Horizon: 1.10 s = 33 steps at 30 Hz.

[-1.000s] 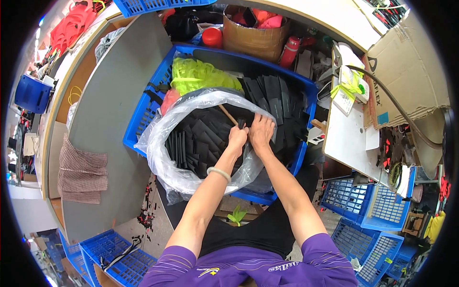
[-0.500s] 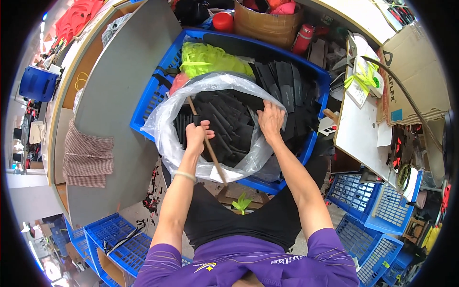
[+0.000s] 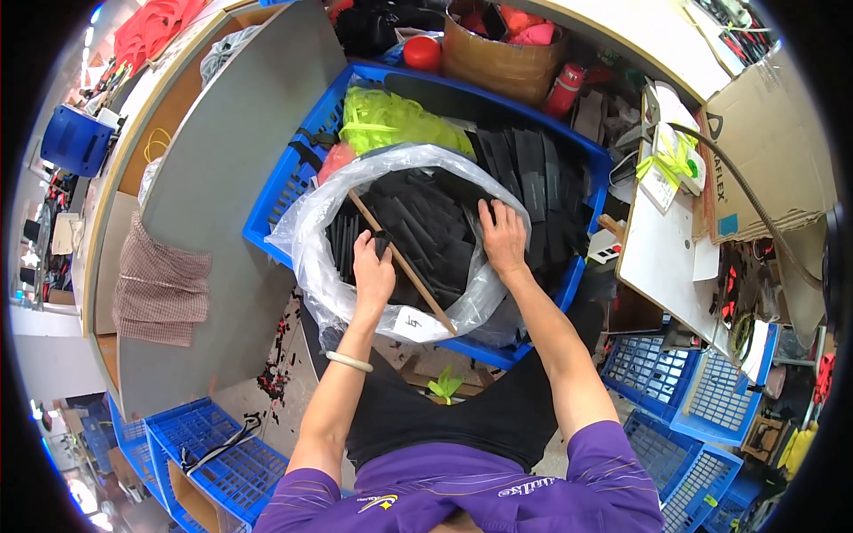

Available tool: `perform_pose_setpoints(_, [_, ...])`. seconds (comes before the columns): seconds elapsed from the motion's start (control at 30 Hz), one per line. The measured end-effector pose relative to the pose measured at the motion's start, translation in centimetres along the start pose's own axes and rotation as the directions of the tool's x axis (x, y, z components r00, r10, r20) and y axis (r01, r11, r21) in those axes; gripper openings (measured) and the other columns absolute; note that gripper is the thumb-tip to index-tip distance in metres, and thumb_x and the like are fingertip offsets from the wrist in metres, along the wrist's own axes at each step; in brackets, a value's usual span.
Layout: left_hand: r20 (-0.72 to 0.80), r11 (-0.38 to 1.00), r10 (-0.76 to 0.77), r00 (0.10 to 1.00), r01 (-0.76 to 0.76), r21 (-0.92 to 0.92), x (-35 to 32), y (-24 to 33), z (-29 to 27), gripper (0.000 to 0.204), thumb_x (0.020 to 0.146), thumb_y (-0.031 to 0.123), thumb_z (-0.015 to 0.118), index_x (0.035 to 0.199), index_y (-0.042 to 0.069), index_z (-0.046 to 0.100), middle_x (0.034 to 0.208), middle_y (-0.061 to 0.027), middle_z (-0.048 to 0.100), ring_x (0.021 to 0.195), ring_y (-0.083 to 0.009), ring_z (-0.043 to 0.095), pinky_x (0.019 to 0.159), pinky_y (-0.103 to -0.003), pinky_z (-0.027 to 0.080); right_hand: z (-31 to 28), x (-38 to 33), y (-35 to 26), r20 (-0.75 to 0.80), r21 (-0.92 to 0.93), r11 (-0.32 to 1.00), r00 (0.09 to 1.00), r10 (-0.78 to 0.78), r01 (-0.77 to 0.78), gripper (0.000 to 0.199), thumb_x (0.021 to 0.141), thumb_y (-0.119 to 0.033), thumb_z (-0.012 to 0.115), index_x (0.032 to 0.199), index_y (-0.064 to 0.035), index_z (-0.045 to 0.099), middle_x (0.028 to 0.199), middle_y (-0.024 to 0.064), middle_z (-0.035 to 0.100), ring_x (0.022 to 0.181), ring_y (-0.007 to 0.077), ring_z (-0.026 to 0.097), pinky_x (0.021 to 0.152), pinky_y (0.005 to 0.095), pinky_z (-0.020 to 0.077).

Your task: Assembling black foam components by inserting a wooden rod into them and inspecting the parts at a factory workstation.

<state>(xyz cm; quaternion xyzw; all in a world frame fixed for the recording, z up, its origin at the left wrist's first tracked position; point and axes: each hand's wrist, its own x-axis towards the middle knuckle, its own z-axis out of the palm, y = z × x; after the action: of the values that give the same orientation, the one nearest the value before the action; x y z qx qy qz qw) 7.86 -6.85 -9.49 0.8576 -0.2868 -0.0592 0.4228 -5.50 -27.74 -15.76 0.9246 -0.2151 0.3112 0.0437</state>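
Inside clear plastic bag point(image 3: 311, 258): left hand point(image 3: 373, 271) pinched shut on black strip point(image 3: 382, 242) beside thin wooden stick point(image 3: 404, 264), right hand point(image 3: 504, 238) flat, fingers spread on black strips point(image 3: 426, 222). Bag in blue crate point(image 3: 275, 191) with yellow-green bundle point(image 3: 400, 124). Grey board point(image 3: 231, 160) left, cardboard box point(image 3: 502, 62) behind.

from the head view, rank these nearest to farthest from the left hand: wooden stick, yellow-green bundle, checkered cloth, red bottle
Measured from the left hand:
1. wooden stick, just beside the hand on its right, lying across the black strips in the bag.
2. yellow-green bundle, up in the far end of the blue crate.
3. checkered cloth, off to the left on the grey surface.
4. red bottle, up and to the right beyond the crate.
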Motion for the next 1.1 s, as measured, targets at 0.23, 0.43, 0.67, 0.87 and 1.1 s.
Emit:
perform_pose_setpoints(0.23, [0.007,0.971,-0.04,0.999,0.04,-0.237,-2.6,3.8,-0.6,0.023,0.084,-0.002,0.056,0.105,-0.008,0.056,0.121,-0.0187,0.046,0.11,-0.0328,0.05,0.095,-0.034,0.038,0.3,0.0,0.3,0.035,-0.01,1.0,0.999,0.018,-0.018,0.039,0.078,-0.011,0.053,0.116,-0.0016,0.054,0.102,0.0117,0.052,0.092,0.0261,0.051,0.08,0.0373,0.0412])
perform_pose_setpoints(0.43, [0.089,0.951,-0.026,0.996,0.052,-0.306,-3.7,5.4,-0.2,0.028,0.088,-0.002,0.051,0.116,0.001,0.048,0.106,-0.0111,0.061,0.101,-0.0176,0.057,0.087,-0.028,0.043,0.3,0.0,0.4,0.043,0.018,1.0,0.999,-0.004,0.004,0.04,0.078,-0.01,0.053,0.116,-0.0016,0.054,0.097,0.0109,0.052,0.091,0.026,0.051,0.08,0.038,0.0413])
perform_pose_setpoints(0.67, [0.182,0.897,0.031,0.983,0.053,-0.439,-3.8,6.3,2.8,0.032,0.081,-0.007,0.053,0.112,-0.001,0.051,0.103,-0.0133,0.062,0.096,-0.0266,0.061,0.085,-0.03,0.044,0.6,0.0,0.5,-0.037,0.043,0.999,0.999,-0.012,0.014,0.031,0.078,-0.011,0.053,0.108,-0.0044,0.057,0.096,0.0097,0.052,0.088,0.0259,0.052,0.079,0.0384,0.042])
perform_pose_setpoints(0.87, [0.27,0.898,0.045,0.962,0.079,-0.432,-3.2,7.1,5.1,0.028,0.078,-0.007,0.054,0.105,-0.003,0.055,0.11,-0.0181,0.057,0.102,-0.0342,0.057,0.088,-0.034,0.043,0.8,0.1,0.6,-0.015,0.203,0.979,0.999,0.042,-0.038,0.015,0.073,-0.009,0.062,0.086,-0.0069,0.055,0.091,0.0072,0.054,0.09,0.0276,0.052,0.079,0.0396,0.0409])
perform_pose_setpoints(1.1, [0.351,0.877,0.479,0.805,-0.46,-0.142,-0.8,5.6,10.0,0.043,0.066,-0.009,0.049,0.108,-0.007,0.055,0.123,-0.0209,0.05,0.117,-0.0376,0.045,0.098,-0.041,0.038,-0.3,2.3,2.9,0.466,0.756,0.308,0.805,0.368,-0.578,0.007,0.081,-0.003,0.059,0.086,-0.0001,0.055,0.075,0.0056,0.061,0.069,0.0119,0.06,0.061,0.0258,0.0453])
